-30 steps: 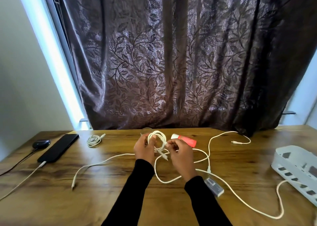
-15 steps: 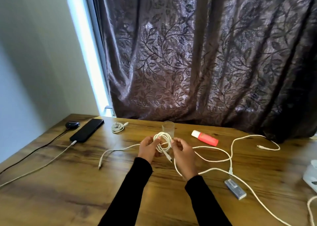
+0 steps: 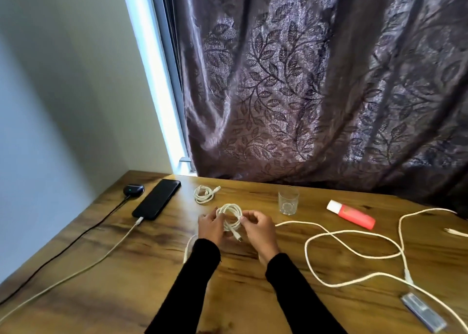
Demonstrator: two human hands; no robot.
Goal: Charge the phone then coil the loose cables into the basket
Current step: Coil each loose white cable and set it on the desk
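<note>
A white cable coil sits between two hands just above the wooden desk, centre frame, its plug end hanging down at the lower right of the loop. Left hand grips the coil's left side w/ fingers curled round the strands; right hand pinches the right side w/ thumb & forefinger. Both arms in black sleeves. Behind-left, a 2nd coiled white cable lies flat on the desk. Further left, the black phone lies face up w/ a white charging cable plugged into its near end, beside a black earbud case showing a green light. To the right: a clear glass, a red & white tube, a long loose white cable looping across the desk, and a small grey adapter at the near-right edge. Leaf-pattern curtain hangs behind
</note>
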